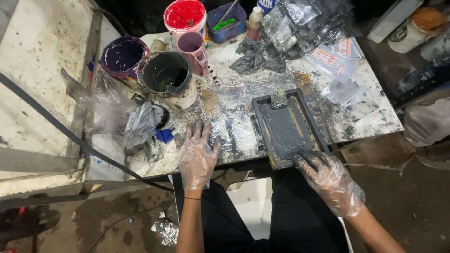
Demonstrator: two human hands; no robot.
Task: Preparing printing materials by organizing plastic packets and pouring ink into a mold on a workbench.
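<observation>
Plastic film gloves cover both hands. At six o'clock on the ink-spattered desk (356,117), the left hand (197,154) lies flat, fingers spread, on a clear plastic sheet (234,129), holding nothing. At four o'clock, the ink-blackened right hand (328,180) grips the near corner of a rectangular, dark-framed printing screen (287,127). Round ink pots (168,77) stand at eleven o'clock.
</observation>
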